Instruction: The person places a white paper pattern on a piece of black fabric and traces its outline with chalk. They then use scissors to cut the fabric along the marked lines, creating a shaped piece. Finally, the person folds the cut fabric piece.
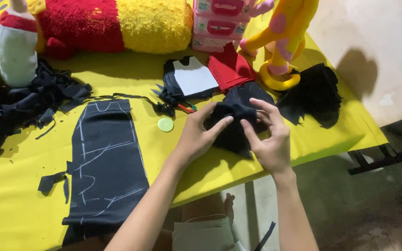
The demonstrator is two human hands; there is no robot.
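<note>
At the bottom of the frame we see our two forearms rising toward the centre, above a grey floor (350,204) and the edge of the yellow table cover (19,214). In the lower left lies a long black cloth panel (105,162) with white chalk lines, flat on the cover, and small black scraps (52,182) sit just beside it. A little round pale green disc (165,124) lies near our left wrist.

In the centre, our left hand (196,135) and our right hand (268,139) pinch together a bunch of black fabric pieces (236,118). Both hands are grasping it: thumbs and fingertips press on its top, palms turned inward, and the fingers hide part of it.

Behind the hands we find a black piece with a white patch (194,76), folded red fabric (231,67) and a black heap (317,93) to the right. In the upper left there is a pile of black offcuts (19,104). At the top stand a red and yellow plush toy (117,23), a pink toy drawer box (222,21) and a yellow doll (284,32).
</note>
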